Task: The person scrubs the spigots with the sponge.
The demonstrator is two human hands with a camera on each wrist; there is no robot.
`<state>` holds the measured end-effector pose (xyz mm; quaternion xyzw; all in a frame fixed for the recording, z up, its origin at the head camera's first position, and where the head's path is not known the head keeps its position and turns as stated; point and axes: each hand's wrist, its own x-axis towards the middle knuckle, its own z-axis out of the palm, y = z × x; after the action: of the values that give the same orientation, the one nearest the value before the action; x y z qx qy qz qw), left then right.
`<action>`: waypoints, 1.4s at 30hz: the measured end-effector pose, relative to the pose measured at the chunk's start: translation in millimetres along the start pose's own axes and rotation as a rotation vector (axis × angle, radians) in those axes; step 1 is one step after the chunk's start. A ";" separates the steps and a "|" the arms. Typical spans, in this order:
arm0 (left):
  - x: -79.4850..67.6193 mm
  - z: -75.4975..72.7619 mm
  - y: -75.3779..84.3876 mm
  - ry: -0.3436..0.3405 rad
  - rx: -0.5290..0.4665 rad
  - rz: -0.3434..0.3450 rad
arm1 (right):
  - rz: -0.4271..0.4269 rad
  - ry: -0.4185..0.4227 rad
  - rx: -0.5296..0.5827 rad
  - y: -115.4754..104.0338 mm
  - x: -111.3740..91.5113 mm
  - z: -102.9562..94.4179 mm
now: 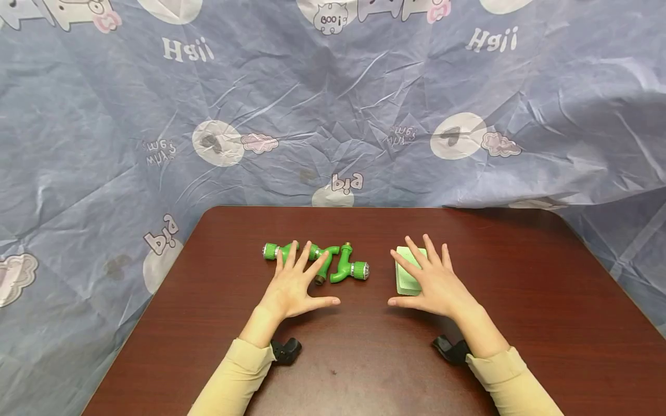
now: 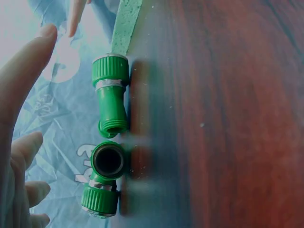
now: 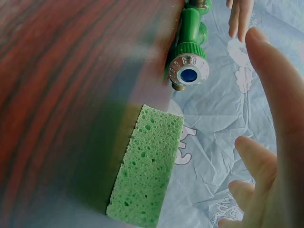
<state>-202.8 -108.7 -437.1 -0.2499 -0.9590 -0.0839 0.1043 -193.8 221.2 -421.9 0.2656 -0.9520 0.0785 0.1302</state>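
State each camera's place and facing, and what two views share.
Head: on the head, facing forward and down at the table; sleeves, left hand and right hand show.
Left wrist: on that wrist, facing the taps; both hands partly show.
Right wrist: on that wrist, facing the sponge; both hands partly show.
Shared: both wrist views show sponge and taps.

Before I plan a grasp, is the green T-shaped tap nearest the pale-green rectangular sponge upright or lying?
Lying: in the head view, the tap stretches along the brown wooden table, ribbed knob pointing sideways.
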 end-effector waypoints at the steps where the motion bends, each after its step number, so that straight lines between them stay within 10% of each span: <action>1: -0.1 0.3 0.7 -0.004 -0.012 0.003 | 0.008 -0.002 0.003 0.3 -0.7 -0.1; 15: 7.2 14.3 9.8 0.120 -0.340 0.020 | 0.150 -0.075 0.194 15.4 -7.0 3.3; 25: 11.3 35.1 23.3 0.380 -0.620 -0.176 | 0.236 -0.039 0.426 21.3 -10.9 15.5; 31: 13.6 40.9 39.7 0.523 -0.655 -0.248 | 0.294 -0.001 0.535 24.0 -12.2 23.7; 42: 15.1 45.0 57.7 0.490 -0.592 -0.314 | 0.388 0.036 0.601 25.8 -14.6 38.7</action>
<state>-194.2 -42.5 -470.5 -0.0922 -0.8666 -0.4281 0.2390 -203.3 241.6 -465.1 0.1049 -0.9166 0.3832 0.0458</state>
